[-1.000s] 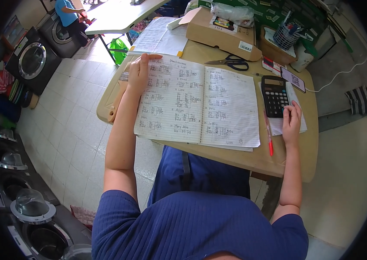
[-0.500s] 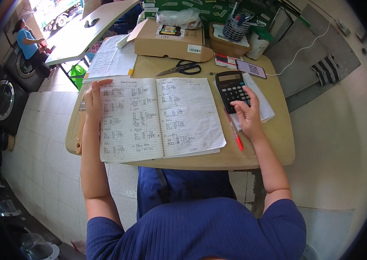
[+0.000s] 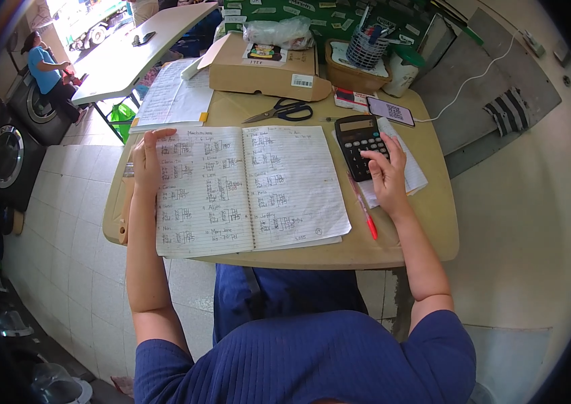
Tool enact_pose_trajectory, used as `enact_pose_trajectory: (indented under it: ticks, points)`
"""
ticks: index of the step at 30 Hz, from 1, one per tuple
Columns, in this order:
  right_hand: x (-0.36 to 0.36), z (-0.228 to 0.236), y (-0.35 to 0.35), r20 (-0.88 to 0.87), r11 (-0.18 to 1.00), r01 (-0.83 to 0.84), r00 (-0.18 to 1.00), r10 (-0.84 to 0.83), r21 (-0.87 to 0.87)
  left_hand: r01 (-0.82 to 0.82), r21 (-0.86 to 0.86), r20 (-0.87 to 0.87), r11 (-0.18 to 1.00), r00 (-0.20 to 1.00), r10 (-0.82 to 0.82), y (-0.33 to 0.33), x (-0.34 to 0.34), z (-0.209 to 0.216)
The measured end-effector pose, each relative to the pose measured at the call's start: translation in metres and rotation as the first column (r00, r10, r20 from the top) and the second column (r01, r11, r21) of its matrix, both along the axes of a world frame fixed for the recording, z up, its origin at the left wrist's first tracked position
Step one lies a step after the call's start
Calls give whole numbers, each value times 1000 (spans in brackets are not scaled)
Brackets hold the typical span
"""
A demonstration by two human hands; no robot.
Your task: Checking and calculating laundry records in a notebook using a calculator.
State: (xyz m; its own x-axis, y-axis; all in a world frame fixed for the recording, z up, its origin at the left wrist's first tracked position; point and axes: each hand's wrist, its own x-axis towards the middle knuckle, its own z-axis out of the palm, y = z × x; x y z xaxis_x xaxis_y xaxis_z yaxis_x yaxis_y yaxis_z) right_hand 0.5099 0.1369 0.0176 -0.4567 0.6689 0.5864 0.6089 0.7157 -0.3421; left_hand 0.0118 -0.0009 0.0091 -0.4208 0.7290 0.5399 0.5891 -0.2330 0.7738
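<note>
A spiral notebook point(image 3: 299, 195) lies open on the table, its lined pages filled with handwriting. My left hand point(image 3: 145, 161) rests on the notebook's left edge, the index finger stretched across the top of the left page and the other fingers curled. To the right of the notebook is a black calculator point(image 3: 358, 143), tilted slightly. Over its lower right keys is my right hand point(image 3: 388, 174), fingers apart and bent, holding nothing; whether a fingertip presses a key I cannot tell. A red-capped pen point(image 3: 371, 225) lies between the notebook and my right hand.
Black-handled scissors point(image 3: 287, 110), a cardboard box point(image 3: 265, 74) and written sheets point(image 3: 171, 101) lie beyond the notebook. A phone point(image 3: 391, 112) with a cable, a pen basket point(image 3: 366, 50) and a lidded jar point(image 3: 405, 71) stand at the back right. A person point(image 3: 43, 67) sits near washing machines point(image 3: 6, 155).
The fingers of my right hand have shifted slightly over the calculator keys. My left hand keeps its place at the notebook's edge. The whole view has tilted a little.
</note>
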Motion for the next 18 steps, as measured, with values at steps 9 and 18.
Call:
enact_pose_trajectory:
  ticks: [9,18]
  points:
    - [11,8,-2,-243,998,65,968,-65,-8,-17,-33,3,999,1000,17,-1,2,2]
    - [41,-6,13,-185,978,170,964,-190,-119,-43,-20,-77,999,996,41,-4,4,7]
